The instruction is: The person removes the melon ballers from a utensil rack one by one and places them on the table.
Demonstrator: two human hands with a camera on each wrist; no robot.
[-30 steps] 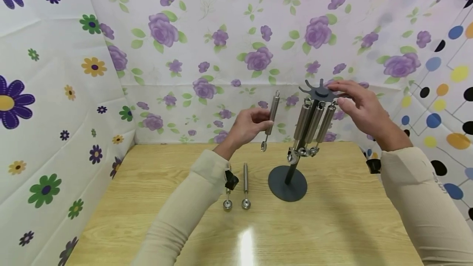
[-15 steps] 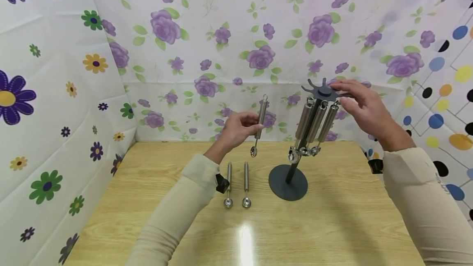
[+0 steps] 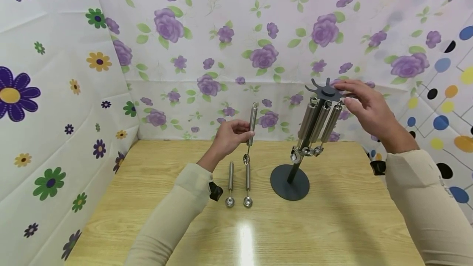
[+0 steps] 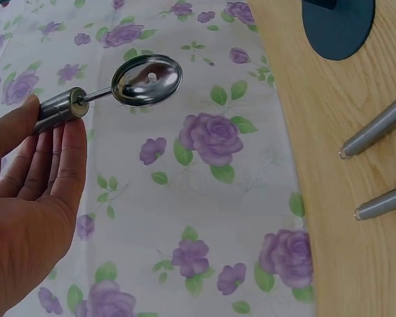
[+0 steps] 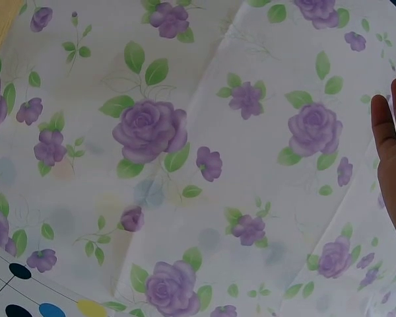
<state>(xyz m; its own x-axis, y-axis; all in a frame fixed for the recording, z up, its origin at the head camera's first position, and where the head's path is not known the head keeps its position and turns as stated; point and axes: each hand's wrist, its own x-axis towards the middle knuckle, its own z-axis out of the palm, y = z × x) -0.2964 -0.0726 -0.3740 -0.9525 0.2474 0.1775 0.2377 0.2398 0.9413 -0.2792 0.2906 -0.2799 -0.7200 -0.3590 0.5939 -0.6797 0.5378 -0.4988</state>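
Note:
In the head view my left hand point(image 3: 232, 137) pinches the steel handle of a melon baller point(image 3: 253, 124) between thumb and fingers, scoop end down. The left wrist view shows its oval scoop point(image 4: 147, 80) with a small hole in it. Two more melon ballers point(image 3: 230, 175) lie side by side on the table, handles away from me. A dark metal stand point(image 3: 290, 182) with a round base and curved hooks on top bears several hanging steel scoops point(image 3: 319, 124). My right hand point(image 3: 371, 112) holds the right edge of its hooked top, thumb below and fingers above.
The wooden table point(image 3: 166, 216) ends at a cloth backdrop point(image 3: 221, 52) with purple roses. Patterned cloths also stand at the left and right sides. The stand's round base rests right of the two lying melon ballers.
My left hand has moved left and down, away from the stand, carrying the melon baller, now over the two lying ones. My right hand stays at the stand's top.

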